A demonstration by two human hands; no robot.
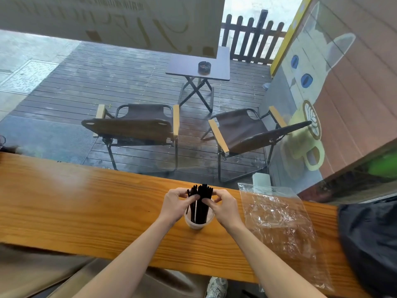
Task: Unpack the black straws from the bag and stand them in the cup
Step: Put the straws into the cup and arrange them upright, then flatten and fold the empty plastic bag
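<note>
Several black straws (200,200) stand upright in a translucent plastic cup (198,221) on the wooden counter (86,207). My left hand (177,204) pinches the straws from the left, thumb and fingers curled on them. From the right, my right hand (223,206) pinches the same bundle just above the cup's rim. The clear plastic bag (279,224) lies flat and crumpled on the counter to the right of the cup, with no straws visible inside.
A dark garment or bag (371,244) lies at the counter's right end. Right behind the counter is a window pane; beyond it are two folding chairs (139,127) and a small table (197,65) on a wooden deck.
</note>
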